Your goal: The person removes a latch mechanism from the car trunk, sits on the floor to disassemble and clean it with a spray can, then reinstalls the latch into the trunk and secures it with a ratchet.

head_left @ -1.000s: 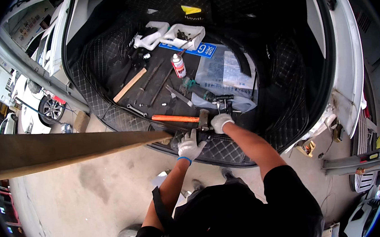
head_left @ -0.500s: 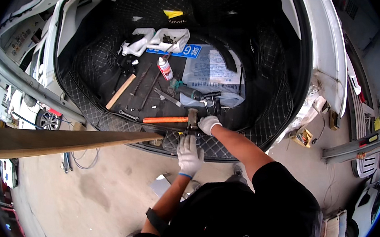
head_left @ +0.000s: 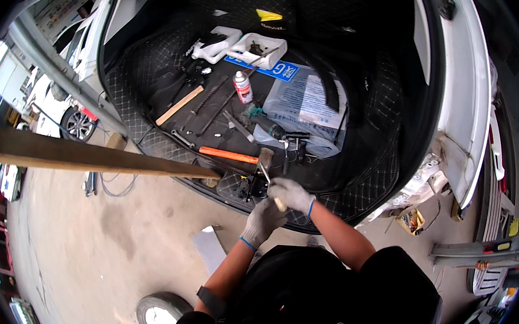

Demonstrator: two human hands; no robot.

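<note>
My right hand [head_left: 291,194], in a white glove, is closed around a tool with a thin metal shaft and a pale handle [head_left: 281,205], which looks like a screwdriver. Its shaft points away from me, toward the hammer head. My left hand [head_left: 263,221], also gloved, is close beside the handle's near end; its fingertips are partly hidden, so its grip is unclear. Just beyond my hands lies a hammer [head_left: 228,155] with an orange handle. The black trunk latch area [head_left: 253,187] is at the sill, left of my right hand.
A long wooden beam [head_left: 86,160] reaches in from the left to the sill. In the trunk lie a spray can [head_left: 242,87], a power drill [head_left: 270,127], a wooden handle [head_left: 179,105], a wrench [head_left: 183,139] and cut white jugs [head_left: 264,50]. A wheel [head_left: 162,318] lies on the floor.
My right hand has come back from beside the hammer head and now holds the screwdriver-like tool. My left hand has drawn nearer me, off the sill. The view has shifted.
</note>
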